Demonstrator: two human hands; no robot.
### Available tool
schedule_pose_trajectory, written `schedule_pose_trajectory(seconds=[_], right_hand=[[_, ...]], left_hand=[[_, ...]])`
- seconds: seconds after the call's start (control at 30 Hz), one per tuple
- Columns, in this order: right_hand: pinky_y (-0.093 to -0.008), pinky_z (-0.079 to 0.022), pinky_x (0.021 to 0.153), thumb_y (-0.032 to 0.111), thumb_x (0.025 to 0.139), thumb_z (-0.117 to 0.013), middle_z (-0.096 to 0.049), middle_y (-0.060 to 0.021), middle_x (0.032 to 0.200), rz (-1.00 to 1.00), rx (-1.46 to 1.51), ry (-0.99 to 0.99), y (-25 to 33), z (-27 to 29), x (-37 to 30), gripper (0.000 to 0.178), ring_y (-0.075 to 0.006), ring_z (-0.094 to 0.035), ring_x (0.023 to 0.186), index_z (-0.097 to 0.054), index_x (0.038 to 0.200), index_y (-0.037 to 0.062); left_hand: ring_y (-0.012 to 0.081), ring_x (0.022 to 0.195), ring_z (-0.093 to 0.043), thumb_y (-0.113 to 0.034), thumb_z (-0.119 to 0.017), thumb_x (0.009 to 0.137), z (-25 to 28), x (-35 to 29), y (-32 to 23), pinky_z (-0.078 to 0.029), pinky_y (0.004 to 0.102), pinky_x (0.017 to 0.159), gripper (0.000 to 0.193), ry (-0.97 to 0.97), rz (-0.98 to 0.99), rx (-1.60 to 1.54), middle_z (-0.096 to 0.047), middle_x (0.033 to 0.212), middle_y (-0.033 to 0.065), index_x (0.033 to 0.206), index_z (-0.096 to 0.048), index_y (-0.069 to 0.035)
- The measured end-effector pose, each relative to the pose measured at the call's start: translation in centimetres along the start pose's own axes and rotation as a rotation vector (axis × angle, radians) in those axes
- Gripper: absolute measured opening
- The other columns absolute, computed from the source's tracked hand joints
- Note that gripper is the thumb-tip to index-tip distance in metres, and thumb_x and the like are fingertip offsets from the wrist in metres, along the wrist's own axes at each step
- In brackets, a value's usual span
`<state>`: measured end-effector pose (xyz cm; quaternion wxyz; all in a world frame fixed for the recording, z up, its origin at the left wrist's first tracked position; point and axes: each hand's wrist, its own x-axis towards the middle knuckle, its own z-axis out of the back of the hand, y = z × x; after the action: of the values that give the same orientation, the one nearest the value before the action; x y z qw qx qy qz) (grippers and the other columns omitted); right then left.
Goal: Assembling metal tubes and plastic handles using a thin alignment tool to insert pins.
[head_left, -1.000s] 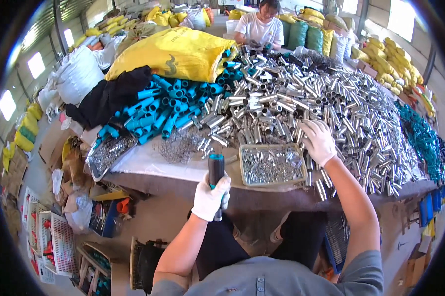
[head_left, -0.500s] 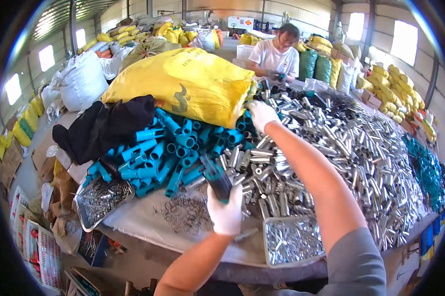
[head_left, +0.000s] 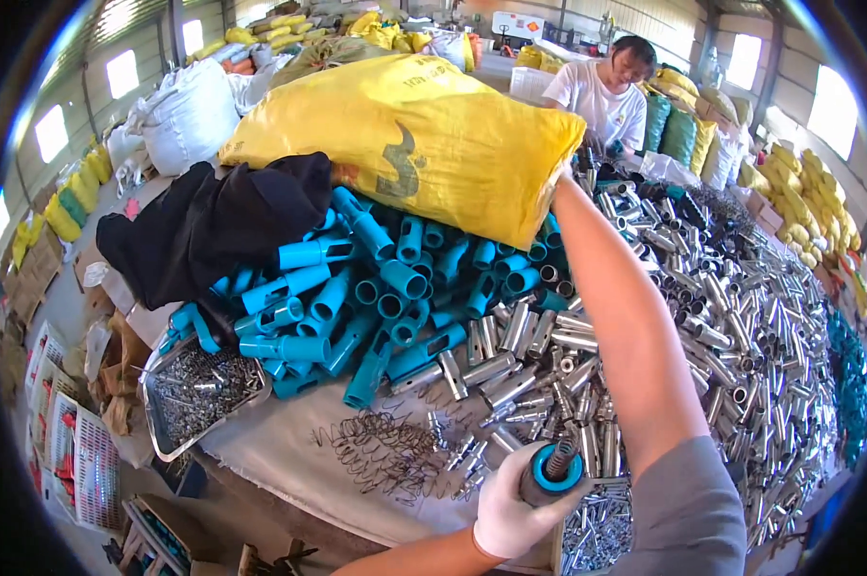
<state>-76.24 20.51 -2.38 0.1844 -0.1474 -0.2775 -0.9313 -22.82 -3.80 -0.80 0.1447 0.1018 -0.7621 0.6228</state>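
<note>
My gloved left hand is wrapped round a black cylinder with a teal rim, its open end facing up. A coil spring stands out of that end. My right forearm stretches away over the metal parts, and its hand is hidden at the mouth of the yellow sack. Teal slotted tubes spill from under the sack. Beside them lies a large heap of silvery metal tubes. Loose thin springs are spread on the table left of my left hand.
A metal tray of small parts sits at the table's left edge; another heap of small metal pieces is beside my left hand. Black cloth lies against the sack. Across the table a person works. Crates stand lower left.
My left hand has moved right and nearer, tipping the cylinder so its open end and spring show. My right hand has gone from the sack's edge out of sight. The view has shifted.
</note>
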Motion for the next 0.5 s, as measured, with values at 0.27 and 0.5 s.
schedule_pose_trajectory(seconds=[0.27,0.5], right_hand=[[-0.0299,-0.035,0.102,0.036,0.090,-0.044,-0.047,-0.0080,0.137,0.001,-0.115,-0.021,12.4,-4.0,1.2,0.048,-0.0214,-0.044,0.124,-0.047,0.133,0.0141],[-0.0303,-0.036,0.101,0.038,0.088,-0.047,-0.048,-0.0084,0.136,-0.011,-0.239,-0.052,17.7,-0.1,-8.0,0.050,-0.0220,-0.046,0.123,-0.048,0.132,0.0142]], left_hand=[[0.0132,0.083,-0.063,-0.011,-0.086,0.063,-0.3,-0.9,-0.3,-0.051,0.0272,0.075,0.056,0.001,0.084,-0.223,-0.065,0.091,0.0106,0.107,-0.055,0.002],[0.0152,0.078,-0.064,-0.012,-0.085,0.062,1.0,-1.4,1.3,-0.052,0.0289,0.072,0.054,0.067,0.101,0.025,-0.065,0.087,0.0099,0.105,-0.054,0.002]])
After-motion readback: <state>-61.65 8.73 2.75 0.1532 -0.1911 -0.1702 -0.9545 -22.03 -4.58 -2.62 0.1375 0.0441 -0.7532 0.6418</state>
